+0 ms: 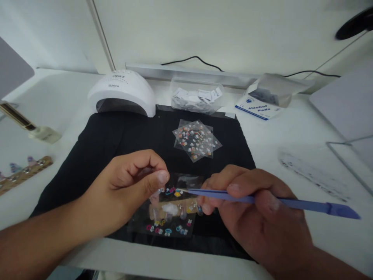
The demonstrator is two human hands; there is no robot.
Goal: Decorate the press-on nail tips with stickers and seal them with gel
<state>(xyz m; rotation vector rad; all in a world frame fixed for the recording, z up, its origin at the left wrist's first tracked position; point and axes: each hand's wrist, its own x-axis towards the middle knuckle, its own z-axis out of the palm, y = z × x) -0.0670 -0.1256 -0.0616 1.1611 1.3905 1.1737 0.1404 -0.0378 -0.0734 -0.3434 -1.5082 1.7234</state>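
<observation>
Tweezers (262, 200) pinched in right hand (256, 210), left hand (131, 186) pinching one clear nail tip (159, 190), two sticker sheets (196, 140).

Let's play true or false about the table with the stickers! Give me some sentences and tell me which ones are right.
1. The right hand holds blue tweezers. True.
2. The tweezers' tip is over the sticker sheet near the hands. True.
3. The nail lamp is red. False: it is white.
4. The left hand holds a pair of scissors. False: its thumb and fingers pinch something small and clear; no scissors show.
5. A pile of sticker sheets lies on the black mat. True.
6. The alcohol pads box sits on the black mat. False: it sits on the white table.
</observation>
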